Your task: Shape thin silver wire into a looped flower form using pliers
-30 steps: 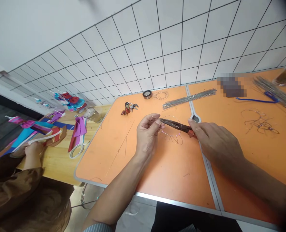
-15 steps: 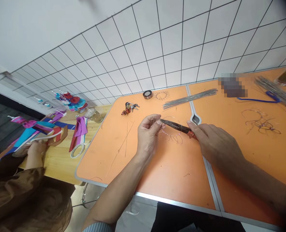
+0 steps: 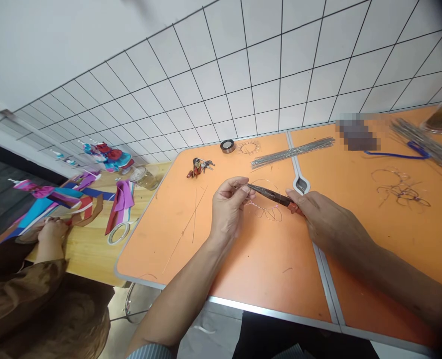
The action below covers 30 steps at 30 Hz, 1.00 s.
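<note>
While L hand (image 3: 227, 205) pinches a round, petal-looped thin-metal-wire frame (image 3: 264, 208), R hand (image 3: 327, 217) grips dark-metal, red-handled pliers (image 3: 275, 195), tips at L fingertips. Frame's over flat orange tabletop (image 3: 258, 269), near side; prob. v. light, springy, easily bent; best held by twisted rim.

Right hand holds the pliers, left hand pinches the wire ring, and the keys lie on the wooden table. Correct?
Not the keys: the head view shows them on the orange table. As you said, the right hand holds the pliers and the left hand pinches the wire ring.
</note>
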Tool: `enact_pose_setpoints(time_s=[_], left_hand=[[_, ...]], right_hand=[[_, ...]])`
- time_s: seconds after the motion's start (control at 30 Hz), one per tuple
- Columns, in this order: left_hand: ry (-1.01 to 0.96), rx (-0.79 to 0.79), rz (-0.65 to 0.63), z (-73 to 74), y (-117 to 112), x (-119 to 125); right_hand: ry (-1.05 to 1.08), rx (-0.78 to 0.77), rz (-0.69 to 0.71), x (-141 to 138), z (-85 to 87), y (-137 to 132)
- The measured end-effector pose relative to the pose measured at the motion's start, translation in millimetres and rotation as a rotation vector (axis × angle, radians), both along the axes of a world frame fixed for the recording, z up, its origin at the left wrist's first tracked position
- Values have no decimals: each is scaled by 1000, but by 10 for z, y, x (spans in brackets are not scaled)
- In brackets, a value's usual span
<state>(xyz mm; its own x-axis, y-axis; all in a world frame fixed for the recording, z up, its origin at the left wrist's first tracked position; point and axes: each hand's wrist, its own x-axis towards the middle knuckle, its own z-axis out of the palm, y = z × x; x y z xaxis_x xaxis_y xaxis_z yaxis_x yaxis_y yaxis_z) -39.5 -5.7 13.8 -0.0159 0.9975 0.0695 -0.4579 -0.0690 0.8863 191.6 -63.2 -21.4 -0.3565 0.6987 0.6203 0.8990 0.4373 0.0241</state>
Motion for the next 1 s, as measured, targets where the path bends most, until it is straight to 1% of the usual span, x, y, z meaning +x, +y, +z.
enact_pose_setpoints(time_s=[0.23, 0.4, 0.53, 0.8, 1.0], left_hand=[[-18, -46, -52, -32, -8, -10], [-48, -87, -109, -52, -13, 7], [-28, -123, -129, -85, -11, 17], [-25, -61, -115, -99, -15, 28], [19, -22, -99, -103, -25, 46]], right_hand=[[1, 7, 19, 22, -33, 15], [2, -22, 6, 30, -23, 3], [2, -10, -9, 18, -1, -3], [-45, 68, 3, 37, 24, 7], [-101, 60, -31, 45, 82, -25]])
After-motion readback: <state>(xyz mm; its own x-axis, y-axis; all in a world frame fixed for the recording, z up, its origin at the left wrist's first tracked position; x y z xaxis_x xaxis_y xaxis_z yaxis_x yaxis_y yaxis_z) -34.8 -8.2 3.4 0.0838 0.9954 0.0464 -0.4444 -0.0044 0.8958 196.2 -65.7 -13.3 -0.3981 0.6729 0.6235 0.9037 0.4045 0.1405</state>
